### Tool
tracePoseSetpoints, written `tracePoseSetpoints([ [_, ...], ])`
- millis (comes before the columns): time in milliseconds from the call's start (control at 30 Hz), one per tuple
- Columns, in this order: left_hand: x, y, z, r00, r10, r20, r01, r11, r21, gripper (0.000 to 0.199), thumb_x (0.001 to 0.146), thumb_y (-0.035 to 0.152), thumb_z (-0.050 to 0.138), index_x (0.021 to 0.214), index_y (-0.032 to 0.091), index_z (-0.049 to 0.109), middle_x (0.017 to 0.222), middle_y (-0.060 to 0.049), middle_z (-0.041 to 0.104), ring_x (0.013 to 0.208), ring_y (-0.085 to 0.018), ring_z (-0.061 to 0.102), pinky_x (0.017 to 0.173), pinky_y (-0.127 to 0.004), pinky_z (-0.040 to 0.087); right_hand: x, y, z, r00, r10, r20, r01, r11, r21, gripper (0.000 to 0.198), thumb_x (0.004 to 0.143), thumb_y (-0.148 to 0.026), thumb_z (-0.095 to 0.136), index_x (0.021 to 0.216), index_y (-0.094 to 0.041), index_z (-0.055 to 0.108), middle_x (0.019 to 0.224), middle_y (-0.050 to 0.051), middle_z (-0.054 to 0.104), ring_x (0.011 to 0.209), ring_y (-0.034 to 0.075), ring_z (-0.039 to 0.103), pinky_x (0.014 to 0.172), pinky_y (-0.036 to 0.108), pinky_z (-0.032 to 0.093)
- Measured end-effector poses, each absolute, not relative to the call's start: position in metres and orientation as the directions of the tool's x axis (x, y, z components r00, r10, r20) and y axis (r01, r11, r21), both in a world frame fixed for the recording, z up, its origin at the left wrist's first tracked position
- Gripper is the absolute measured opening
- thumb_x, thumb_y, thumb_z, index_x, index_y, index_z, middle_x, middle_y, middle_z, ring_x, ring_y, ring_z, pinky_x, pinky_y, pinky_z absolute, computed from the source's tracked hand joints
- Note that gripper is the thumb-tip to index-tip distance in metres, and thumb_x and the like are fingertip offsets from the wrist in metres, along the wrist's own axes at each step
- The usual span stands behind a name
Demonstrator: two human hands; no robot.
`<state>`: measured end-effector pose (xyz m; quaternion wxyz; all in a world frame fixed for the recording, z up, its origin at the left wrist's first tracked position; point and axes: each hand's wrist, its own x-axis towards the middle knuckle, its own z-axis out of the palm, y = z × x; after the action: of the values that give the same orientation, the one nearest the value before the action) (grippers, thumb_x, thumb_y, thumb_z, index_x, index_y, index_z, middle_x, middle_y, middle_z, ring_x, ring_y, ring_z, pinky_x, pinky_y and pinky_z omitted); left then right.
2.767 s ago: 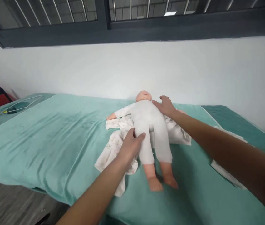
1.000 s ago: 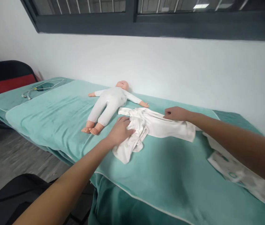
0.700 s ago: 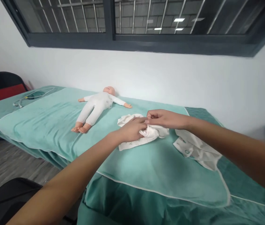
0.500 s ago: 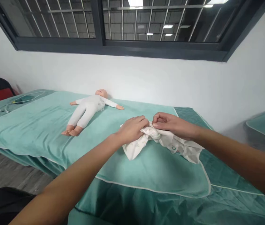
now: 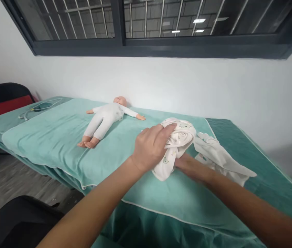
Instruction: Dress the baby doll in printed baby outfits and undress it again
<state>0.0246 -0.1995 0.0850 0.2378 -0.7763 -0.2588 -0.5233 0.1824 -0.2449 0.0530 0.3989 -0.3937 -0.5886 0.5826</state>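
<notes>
My left hand (image 5: 149, 146) is closed round a bunched white baby garment (image 5: 180, 132) with small green and coloured prints, lifted over the bed. One part of it hangs below my fingers. My right hand (image 5: 187, 163) reaches under the bundle from the right, its fingers hidden by the cloth and a little blurred. Just beyond my right wrist a second stretch of white printed cloth (image 5: 220, 156) lies spread on the bed; whether it joins the bundle I cannot tell.
A baby doll (image 5: 107, 117) in a white suit lies on its back on the green bed cover (image 5: 45, 134). Thin tubing (image 5: 40, 108) rests at the far left. Black and red chairs (image 5: 9, 100) stand beyond. A barred window (image 5: 146, 44) is above the white wall.
The garment, pinched between both hands before, is now raised and gathered in my left hand. My right hand has moved down beneath it. The view has shifted slightly right.
</notes>
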Motion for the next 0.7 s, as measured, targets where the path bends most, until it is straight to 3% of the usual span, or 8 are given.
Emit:
tracePoseSetpoints([
  [100,0.015,-0.207,0.079,0.229,0.412,0.882,0.641,-0.745,0.181,0.04,0.091,0.033,0.055,0.129,0.021,0.052,0.092,-0.004,0.061,0.081,-0.016,0.058,0.069,-0.027,0.045,0.152,-0.24,0.042,-0.348,0.936,-0.046,-0.31,-0.161,-0.937,0.047,0.088,-0.043,0.063,0.131,-0.029,0.056,0.117,0.003,0.068,0.116,0.023,0.059,0.1,0.039,0.049],
  [167,0.004,-0.211,0.078,0.19,0.555,0.81,0.613,-0.711,0.343,0.042,0.086,0.039,0.063,0.125,0.024,0.057,0.107,-0.007,0.058,0.1,-0.02,0.058,0.086,-0.033,0.048,0.137,-0.236,0.039,-0.313,0.949,-0.044,-0.454,-0.19,-0.87,0.051,0.088,-0.043,0.063,0.136,-0.029,0.051,0.12,0.003,0.067,0.118,0.023,0.059,0.099,0.038,0.05],
  [267,-0.018,-0.217,0.071,0.235,0.704,0.67,0.562,-0.661,0.497,0.062,0.072,0.046,0.078,0.127,0.027,0.056,0.138,-0.011,0.042,0.131,-0.03,0.042,0.106,-0.045,0.041,0.121,-0.23,0.039,-0.342,0.94,-0.006,-0.565,-0.211,-0.797,0.052,0.089,-0.044,0.06,0.138,-0.03,0.05,0.126,0.004,0.065,0.122,0.024,0.056,0.1,0.04,0.05],
  [367,-0.044,-0.228,0.049,0.197,0.815,0.546,0.511,-0.56,0.652,0.075,0.069,0.034,0.08,0.135,0.027,0.046,0.144,-0.011,0.038,0.134,-0.029,0.04,0.108,-0.045,0.041,0.109,-0.231,0.034,-0.464,0.886,-0.004,-0.53,-0.281,-0.8,0.047,0.092,-0.046,0.057,0.136,-0.031,0.052,0.131,0.005,0.062,0.124,0.024,0.055,0.101,0.041,0.048],
  [467,-0.076,-0.25,0.016,-0.053,0.885,0.462,0.448,-0.392,0.803,0.054,0.07,0.018,0.069,0.121,0.022,0.054,0.12,-0.008,0.057,0.113,-0.024,0.057,0.1,-0.041,0.047,0.105,-0.236,0.018,-0.652,0.757,-0.053,-0.3,-0.321,-0.898,0.049,0.09,-0.046,0.062,0.136,-0.03,0.053,0.138,0.007,0.056,0.121,0.025,0.057,0.101,0.043,0.048],
  [567,-0.123,-0.282,-0.016,-0.347,0.883,0.316,0.418,-0.156,0.895,0.048,0.068,0.019,0.065,0.115,0.02,0.056,0.108,-0.005,0.063,0.096,-0.022,0.062,0.09,-0.038,0.051,0.114,-0.237,-0.002,-0.751,0.653,-0.097,-0.087,-0.244,-0.966,0.054,0.087,-0.043,0.068,0.136,-0.03,0.053,0.145,0.008,0.048,0.12,0.026,0.058,0.103,0.045,0.045],
  [633,-0.164,-0.304,-0.034,-0.614,0.74,0.274,0.441,0.034,0.897,0.055,0.067,0.024,0.067,0.119,0.018,0.054,0.109,-0.006,0.064,0.096,-0.023,0.062,0.089,-0.039,0.051,0.126,-0.237,-0.013,-0.696,0.706,-0.129,-0.084,-0.259,-0.962,0.047,0.089,-0.044,0.066,0.133,-0.03,0.056,0.144,0.009,0.048,0.118,0.025,0.059,0.103,0.045,0.044],
  [700,-0.208,-0.325,-0.047,-0.767,0.579,0.277,0.464,0.201,0.863,0.055,0.066,0.032,0.068,0.117,0.017,0.056,0.107,-0.007,0.064,0.097,-0.026,0.061,0.091,-0.042,0.05,0.138,-0.237,-0.02,-0.602,0.784,-0.152,-0.168,-0.311,-0.936,0.04,0.092,-0.047,0.059,0.127,-0.028,0.059,0.139,0.01,0.053,0.114,0.024,0.061,0.101,0.045,0.046],
])
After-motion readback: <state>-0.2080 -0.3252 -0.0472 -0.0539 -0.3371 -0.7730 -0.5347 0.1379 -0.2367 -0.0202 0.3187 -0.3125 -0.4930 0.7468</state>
